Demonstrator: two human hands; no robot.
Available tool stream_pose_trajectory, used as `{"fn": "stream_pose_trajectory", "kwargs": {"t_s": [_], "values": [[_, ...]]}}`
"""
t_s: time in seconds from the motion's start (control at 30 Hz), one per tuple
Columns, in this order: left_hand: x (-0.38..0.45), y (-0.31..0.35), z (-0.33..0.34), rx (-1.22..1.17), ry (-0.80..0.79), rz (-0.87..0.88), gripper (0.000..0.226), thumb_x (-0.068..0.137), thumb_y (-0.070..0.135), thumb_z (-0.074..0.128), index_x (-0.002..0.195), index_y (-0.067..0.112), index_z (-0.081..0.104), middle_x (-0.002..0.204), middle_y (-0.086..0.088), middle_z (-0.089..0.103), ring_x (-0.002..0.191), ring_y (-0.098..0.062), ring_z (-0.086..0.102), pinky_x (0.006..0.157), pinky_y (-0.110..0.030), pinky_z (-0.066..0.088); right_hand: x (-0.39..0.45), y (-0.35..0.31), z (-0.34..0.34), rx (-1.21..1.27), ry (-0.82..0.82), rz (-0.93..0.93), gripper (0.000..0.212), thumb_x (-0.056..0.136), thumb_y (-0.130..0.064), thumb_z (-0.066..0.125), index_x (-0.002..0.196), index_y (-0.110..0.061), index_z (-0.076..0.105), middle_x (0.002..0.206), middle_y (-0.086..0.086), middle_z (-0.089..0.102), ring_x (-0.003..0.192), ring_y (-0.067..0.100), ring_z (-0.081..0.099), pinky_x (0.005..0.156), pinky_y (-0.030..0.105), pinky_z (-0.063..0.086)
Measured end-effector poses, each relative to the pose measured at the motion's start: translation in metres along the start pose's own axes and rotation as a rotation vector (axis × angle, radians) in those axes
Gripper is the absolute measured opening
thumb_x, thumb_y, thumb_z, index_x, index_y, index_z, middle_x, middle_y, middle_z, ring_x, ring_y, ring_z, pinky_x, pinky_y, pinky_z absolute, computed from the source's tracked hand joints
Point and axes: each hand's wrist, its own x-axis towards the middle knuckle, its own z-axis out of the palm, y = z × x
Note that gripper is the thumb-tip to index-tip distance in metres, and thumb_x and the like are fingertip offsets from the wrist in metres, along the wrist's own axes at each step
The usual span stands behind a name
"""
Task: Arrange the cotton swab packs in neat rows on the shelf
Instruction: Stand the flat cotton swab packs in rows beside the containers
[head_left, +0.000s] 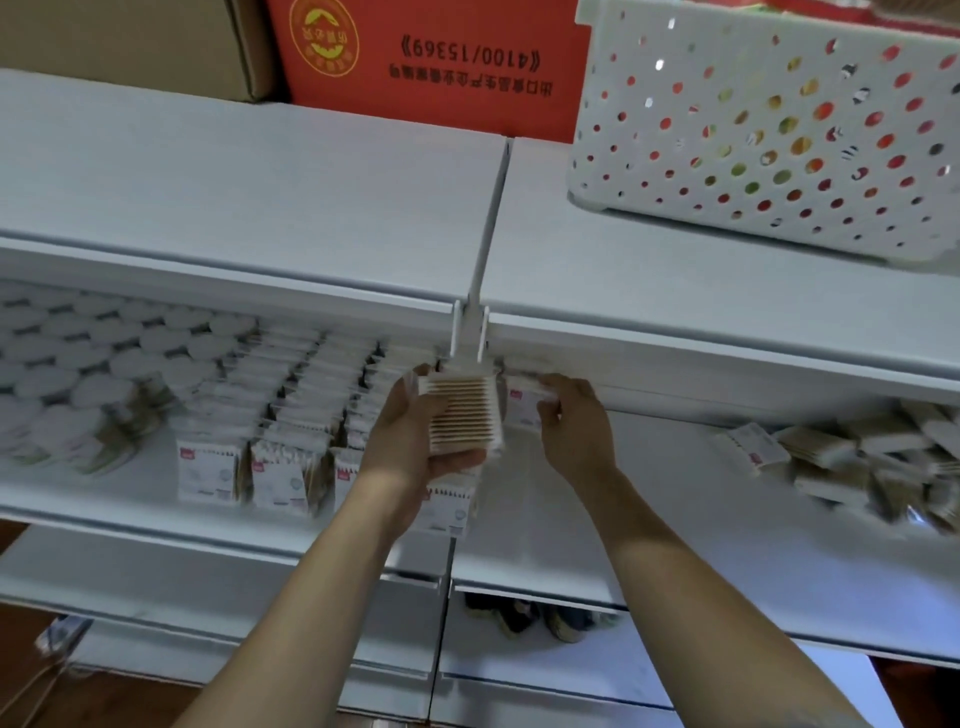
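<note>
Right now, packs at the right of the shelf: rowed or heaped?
Heaped. The right packs lie tilted across one another, while the left packs stand in rows.

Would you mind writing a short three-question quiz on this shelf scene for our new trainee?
1. True or false: the left hand holds a cotton swab pack.
2. The loose pile of packs lies at the shelf's: A) left, B) right, C) top board.
3. What stands on the top board, right side?

Key:
1. True.
2. B.
3. A white perforated basket. Next to it is a red carton. The right hand pinches another pack; neat rows stand at the left.
</note>
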Motion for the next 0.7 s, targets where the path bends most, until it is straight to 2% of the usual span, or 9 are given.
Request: {"fn": "stream_pose_trajectory", "kwargs": {"t_s": [0.13,0.23,0.33,0.43,0.5,0.57,0.63,0.7], "values": [[0.001,0.004,-0.009,-0.014,0.022,-0.007,0.037,0.102,0.012,0.052,0.135,0.028,0.056,0.118,-0.011,0.071,0.087,-0.027,0.075,0.061,-0.039,0.06,0.006,0.007,0.014,-0.011,0.057,-0.012,0.032,0.094,-0.014,0.062,0.125,-0.019,0.067,0.13,0.012,0.048,0.095,0.033,0.063,0.085,0.039,0.055],[0.0,0.005,-0.009,-0.013,0.027,-0.01,0.037,0.102,0.011,0.052,0.135,0.027,0.056,0.114,-0.011,0.072,0.083,-0.025,0.075,0.062,-0.041,0.062,0.011,0.013,0.022,-0.073,0.106,-0.038,0.031,0.092,-0.018,0.066,0.122,-0.019,0.069,0.13,0.013,0.048,0.101,0.033,0.06,0.082,0.044,0.057],[0.0,0.002,-0.006,0.009,0.012,-0.018,0.037,0.102,0.011,0.054,0.133,0.029,0.057,0.112,-0.01,0.074,0.088,-0.027,0.076,0.068,-0.045,0.062,0.013,0.012,0.024,-0.128,0.13,-0.018,0.036,0.09,-0.024,0.067,0.126,-0.02,0.064,0.129,0.014,0.048,0.108,0.035,0.056,0.079,0.05,0.057],[-0.001,-0.003,0.0,0.035,-0.004,-0.004,0.035,0.1,0.01,0.056,0.124,0.035,0.061,0.105,-0.004,0.077,0.091,-0.026,0.075,0.07,-0.043,0.061,0.011,0.009,0.018,-0.134,0.141,0.032,0.042,0.091,-0.027,0.066,0.131,-0.015,0.058,0.132,0.016,0.046,0.112,0.037,0.053,0.082,0.047,0.055],[0.001,-0.005,0.006,0.044,-0.018,0.011,0.033,0.099,0.01,0.059,0.116,0.038,0.062,0.107,-0.003,0.076,0.093,-0.026,0.075,0.07,-0.041,0.061,0.005,0.003,0.006,-0.029,0.208,0.067,0.032,0.094,-0.027,0.063,0.123,-0.015,0.063,0.124,0.013,0.055,0.106,0.033,0.059,0.083,0.039,0.053],[0.002,-0.008,0.013,0.039,-0.026,0.024,0.034,0.097,0.011,0.062,0.116,0.039,0.06,0.111,-0.004,0.073,0.095,-0.026,0.075,0.071,-0.041,0.061,-0.011,-0.01,-0.012,0.141,0.248,0.119,0.018,0.097,-0.03,0.057,0.101,-0.018,0.07,0.1,0.004,0.069,0.091,0.025,0.066,0.076,0.029,0.049],[0.003,-0.012,0.021,0.042,-0.03,0.045,0.04,0.097,0.011,0.064,0.127,0.035,0.057,0.114,-0.004,0.071,0.096,-0.026,0.075,0.073,-0.041,0.061,-0.034,-0.03,-0.036,0.393,0.132,0.239,0.03,0.101,-0.038,0.053,0.087,-0.02,0.072,0.082,-0.002,0.073,0.081,0.018,0.069,0.07,0.03,0.049],[0.003,-0.017,0.03,0.067,-0.04,0.063,0.05,0.095,0.012,0.067,0.137,0.033,0.049,0.122,-0.005,0.067,0.095,-0.024,0.074,0.072,-0.039,0.062,-0.055,-0.051,-0.058,0.601,-0.08,0.272,0.034,0.101,-0.043,0.052,0.089,-0.022,0.075,0.081,0.001,0.074,0.077,0.018,0.07,0.067,0.036,0.054]]}}
